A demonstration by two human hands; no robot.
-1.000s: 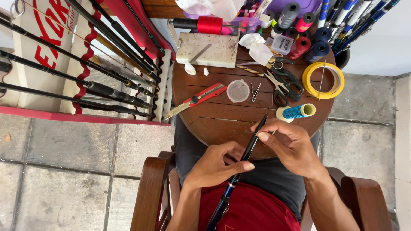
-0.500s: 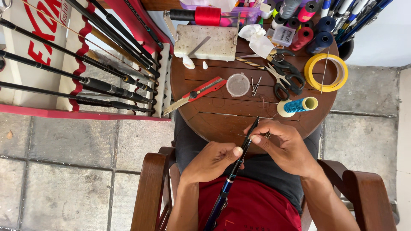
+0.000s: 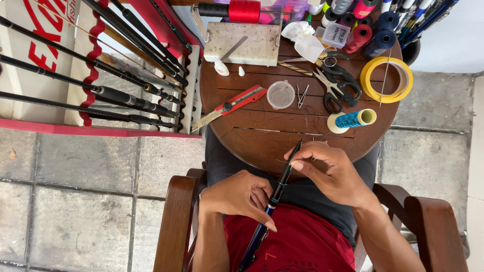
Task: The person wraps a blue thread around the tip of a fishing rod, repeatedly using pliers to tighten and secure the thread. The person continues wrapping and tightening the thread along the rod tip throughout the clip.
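Rod (image 3: pixel 280 185), dark and slender, gripped by left hand (image 3: pixel 241 197) low and right hand (image 3: pixel 330 171) near tip, over desk (image 3: pixel 262 141) edge.

Seen from above, the person wears a red shirt (image 3: pixel 297 242) that fills the lower middle of the frame, with a small dark printed mark near the bottom edge. Above it, toward the centre, dark grey cloth (image 3: pixel 307 194) covers the lap. Both forearms are bare, with no sleeve reaching them. The left hand (image 3: pixel 237 194) at lower centre and the right hand (image 3: pixel 330 171) just right of centre are bare too: no gloves, rings, watch or wristband show. The fingernails are short and plain.
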